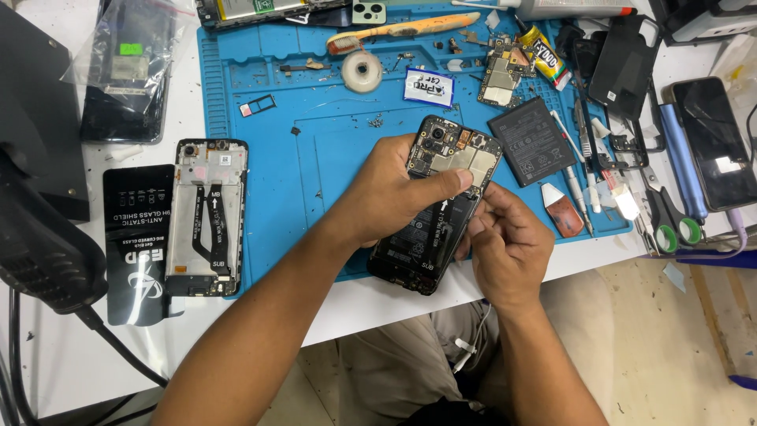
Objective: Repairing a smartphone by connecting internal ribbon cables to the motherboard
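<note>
Both hands (pixel 394 193) (pixel 505 244) gripping 1 opened phone (pixel 441 197), 1 spare batt (pixel 532 140)

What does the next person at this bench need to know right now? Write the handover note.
Left hand: grips the opened phone from its left side, thumb across the upper board.
Right hand: fingertips pinch at the phone's right edge; what they hold is hidden.
The phone lies back cover off, partly over the blue mat edge.
Loose battery lies right of it; a second phone frame lies at the mat's left edge.
Done: phone opened.
Left: back cover not on.
</note>
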